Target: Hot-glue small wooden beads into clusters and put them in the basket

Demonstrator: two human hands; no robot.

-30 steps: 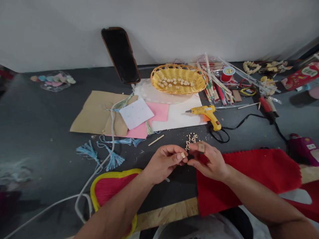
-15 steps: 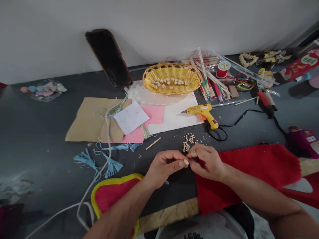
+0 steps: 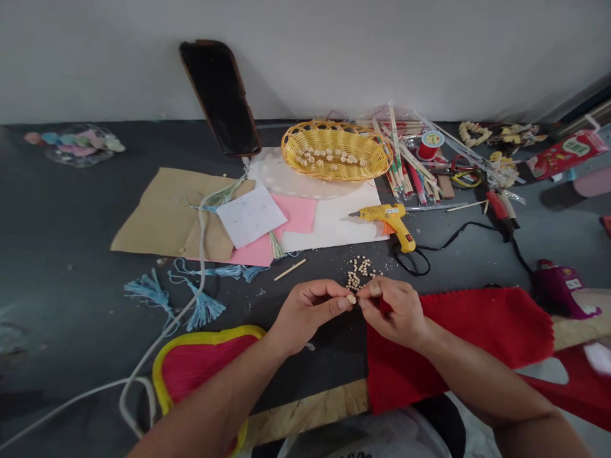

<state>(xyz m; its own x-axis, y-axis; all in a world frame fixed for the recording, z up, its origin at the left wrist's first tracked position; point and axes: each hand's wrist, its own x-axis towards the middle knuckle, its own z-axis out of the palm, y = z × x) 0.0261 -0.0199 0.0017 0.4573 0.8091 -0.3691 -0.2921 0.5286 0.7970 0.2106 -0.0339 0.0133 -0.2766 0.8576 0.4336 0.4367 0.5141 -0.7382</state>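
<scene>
Between the thumb and forefinger of my left hand [image 3: 310, 312] is a small cluster of pale beads [image 3: 352, 299]. My right hand [image 3: 394, 308] is close beside it, thumb and fingertips pinched together; what they hold, if anything, is too small to make out. Just beyond my fingertips lies a loose pile of small pale beads [image 3: 358, 272]. Farther back, the yellow wicker basket [image 3: 337, 149] has several similar bead clusters in it. A yellow glue gun [image 3: 389, 222] lies on its side behind the bead pile.
A phone [image 3: 220, 95] leans against the wall. Papers [image 3: 251, 216], blue tassels [image 3: 198, 308] and a white cord [image 3: 203, 254] lie to the left. Wrapped sticks [image 3: 401, 159], a red thread spool [image 3: 429, 145] and scissors sit at the back right. Red felt [image 3: 477, 324] is under my right forearm.
The view has shifted slightly. My right fingertips have drawn slightly back from the bead cluster, and the left hand still holds it.
</scene>
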